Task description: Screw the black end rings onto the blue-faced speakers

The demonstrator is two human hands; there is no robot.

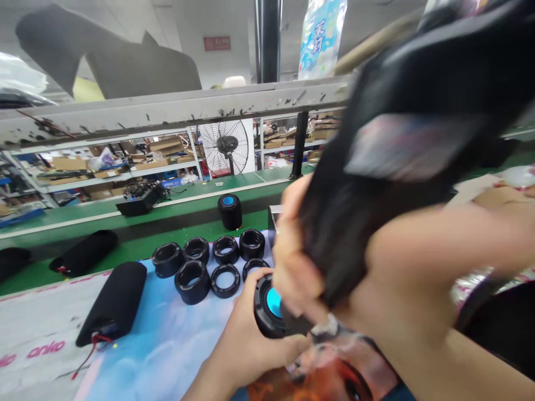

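My left hand (254,345) is wrapped round a black cylindrical speaker (261,320), whose round end with a shiny blue cone faces up toward me. My right hand (405,273) grips a large black power tool (376,122) with a pale label, close to the camera and smeared by motion. Its lower end is over the right side of the speaker, and my right fingers hide whether they touch. Just beyond my left hand, several black plastic rings (193,283) stand in two rows on a printed mat (167,340).
A black fabric-covered cylinder (115,301) with red wires lies to the left, with another (86,253) behind it. A second blue-coned speaker (229,211) stands on the green bench (196,225). A grey shelf beam (167,106) crosses above, carrying a plastic packet (321,42).
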